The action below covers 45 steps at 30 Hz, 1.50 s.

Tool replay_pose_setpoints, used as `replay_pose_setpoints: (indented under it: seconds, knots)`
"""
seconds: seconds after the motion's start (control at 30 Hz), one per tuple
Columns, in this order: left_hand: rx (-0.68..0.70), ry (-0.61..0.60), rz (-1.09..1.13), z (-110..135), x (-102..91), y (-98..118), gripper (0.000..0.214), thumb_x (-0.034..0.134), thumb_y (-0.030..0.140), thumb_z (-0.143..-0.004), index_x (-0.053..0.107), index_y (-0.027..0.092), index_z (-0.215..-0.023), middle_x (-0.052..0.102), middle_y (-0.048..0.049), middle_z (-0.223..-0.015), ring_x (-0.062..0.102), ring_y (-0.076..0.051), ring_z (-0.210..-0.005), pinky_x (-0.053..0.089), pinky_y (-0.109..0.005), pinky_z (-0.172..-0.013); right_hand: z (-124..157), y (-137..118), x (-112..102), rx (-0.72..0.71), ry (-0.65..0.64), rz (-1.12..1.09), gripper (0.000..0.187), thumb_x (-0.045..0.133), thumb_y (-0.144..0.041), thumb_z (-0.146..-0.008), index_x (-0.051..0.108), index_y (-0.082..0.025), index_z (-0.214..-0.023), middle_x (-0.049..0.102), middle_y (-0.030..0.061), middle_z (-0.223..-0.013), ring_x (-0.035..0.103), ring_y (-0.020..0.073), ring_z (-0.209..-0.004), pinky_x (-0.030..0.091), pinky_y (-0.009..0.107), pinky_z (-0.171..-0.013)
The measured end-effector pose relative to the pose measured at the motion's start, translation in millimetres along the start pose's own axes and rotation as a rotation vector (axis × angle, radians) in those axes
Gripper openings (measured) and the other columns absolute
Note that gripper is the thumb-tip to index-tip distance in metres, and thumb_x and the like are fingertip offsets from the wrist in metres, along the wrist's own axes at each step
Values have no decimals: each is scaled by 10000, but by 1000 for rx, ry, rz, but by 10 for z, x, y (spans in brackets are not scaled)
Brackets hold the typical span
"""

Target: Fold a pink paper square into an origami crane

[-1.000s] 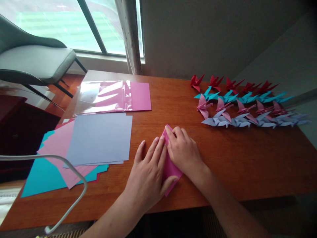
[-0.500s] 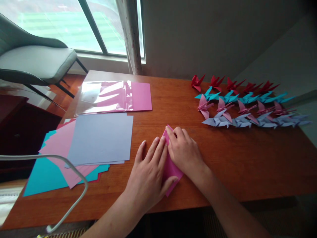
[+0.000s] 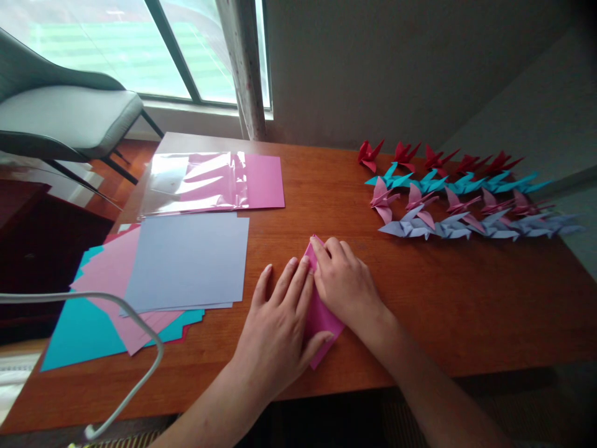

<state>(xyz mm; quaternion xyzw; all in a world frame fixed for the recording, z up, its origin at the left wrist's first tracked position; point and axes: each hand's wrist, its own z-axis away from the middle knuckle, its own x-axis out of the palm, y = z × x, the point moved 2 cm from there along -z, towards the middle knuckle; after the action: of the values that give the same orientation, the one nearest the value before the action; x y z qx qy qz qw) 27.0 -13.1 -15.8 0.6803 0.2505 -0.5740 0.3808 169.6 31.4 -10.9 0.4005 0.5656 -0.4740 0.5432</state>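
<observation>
A folded piece of magenta origami paper point(image 3: 321, 317) lies on the wooden table in front of me, its narrow tip pointing away. My left hand point(image 3: 280, 317) rests flat over its left side, fingers spread and thumb across the lower part. On the upper right side, my right hand point(image 3: 345, 277) is closed, with its fingers curled and the index finger pressed close to the tip. The right thumb is hidden. Both hands cover much of the paper, so its inner folds do not show.
Several paper cranes stand in rows at the right: red point(image 3: 370, 155), turquoise point(image 3: 394, 178), pink point(image 3: 383, 198) and pale lavender point(image 3: 410, 225). Stacked lavender sheets point(image 3: 191, 261) overlap pink and turquoise ones at left. Behind them lies a clear packet point(image 3: 196, 180) with magenta paper. A white cable-like arm point(image 3: 156, 351) crosses the left foreground.
The camera view has shifted very slightly, moving the scene a few pixels left. Both hands keep practically the same position on the magenta paper.
</observation>
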Motion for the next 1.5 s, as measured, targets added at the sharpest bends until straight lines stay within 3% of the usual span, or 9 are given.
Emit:
replay_pose_setpoints:
  seconds: [0.43,0.6,0.73,0.93,1.5]
  knots:
    - [6,6,-4,10,0,6,839,424,658,-940,340,98,-1559,280,-154,-1638,253,-359,-1516,130,-547,-1236,-86,-9,-32,35,-29,36,509,475,-173,-960,458,-108,-1465,632,145,-1149,597,262,-1041,582,337,-740]
    - [0,1,6,7,-4,3,835,379,665,-951,341,91,-1557,284,-152,-1637,247,-354,-1519,119,-541,-1236,-64,58,34,37,36,-11,540,449,-158,-955,408,-63,-1485,621,174,-1186,584,263,-1047,558,350,-823]
    - [4,21,4,2,-13,6,826,383,663,-950,379,84,-1539,313,-158,-1626,269,-359,-1510,143,-538,-1232,-1,95,65,-20,76,-38,567,442,-145,-955,381,-96,-1517,613,150,-1116,561,266,-1013,536,382,-866]
    - [6,13,0,2,-16,14,826,394,661,-948,379,84,-1539,305,-157,-1628,264,-359,-1512,154,-545,-1230,29,73,38,-34,48,-22,512,463,-167,-973,466,-138,-1484,594,130,-1071,542,264,-994,538,369,-824]
    - [11,11,-62,87,-18,46,790,380,628,-964,389,82,-1534,333,-117,-1622,293,-354,-1498,186,-522,-1213,-5,55,-3,-42,12,50,509,475,-199,-984,463,-118,-1486,615,137,-1113,561,255,-1026,557,336,-791]
